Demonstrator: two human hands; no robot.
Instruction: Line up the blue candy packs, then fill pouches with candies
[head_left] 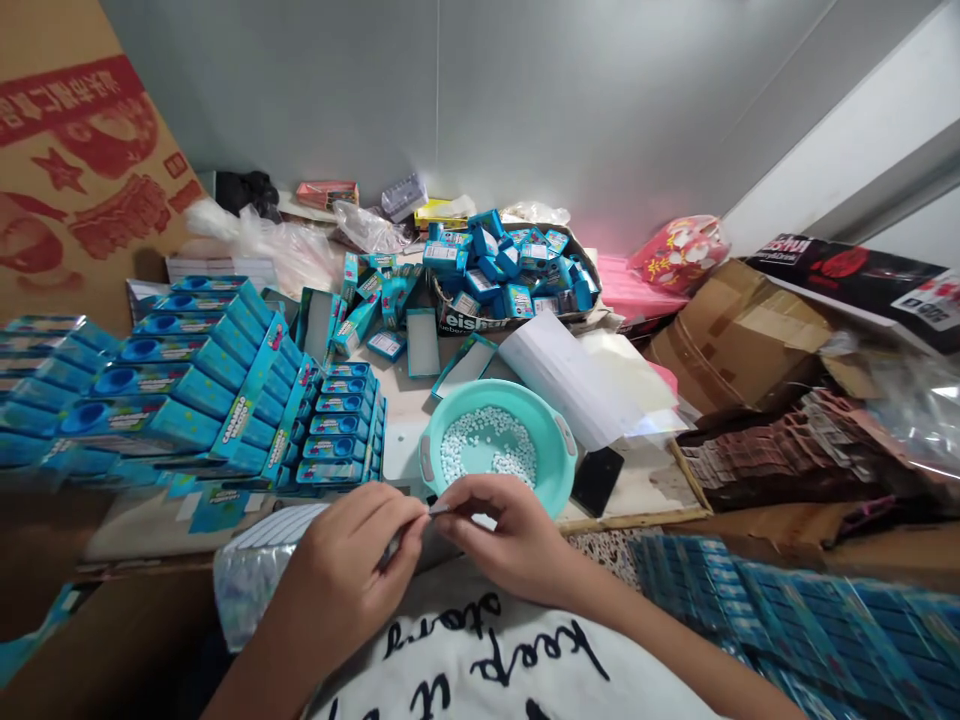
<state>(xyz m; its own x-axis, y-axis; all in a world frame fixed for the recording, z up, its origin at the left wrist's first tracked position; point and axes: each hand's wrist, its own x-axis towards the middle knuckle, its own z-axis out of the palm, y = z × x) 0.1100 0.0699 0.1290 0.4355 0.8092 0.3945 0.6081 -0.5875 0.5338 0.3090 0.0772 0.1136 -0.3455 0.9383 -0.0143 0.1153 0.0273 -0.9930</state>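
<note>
Close to my body, my left hand (361, 555) and my right hand (514, 530) meet fingertip to fingertip. Both are closed in a pinch around a small pale piece (438, 508), mostly covered by the fingers and too small to name. A dark sliver shows beneath the left fingers, and I cannot tell what it is. Just beyond the hands stands a turquoise basin (556, 478) with grey handles. Small white pellets (516, 466) lie scattered and heaped over its bottom. My right hand overlaps the basin's near rim in view.
Stacked blue display boxes (187, 385) fill the left side. Behind the basin, a carton (480, 320) overflows with small blue boxes (517, 300). White paper (574, 385) and a black phone-like slab (598, 480) lie right of the basin. More blue packs (810, 610) stand lower right.
</note>
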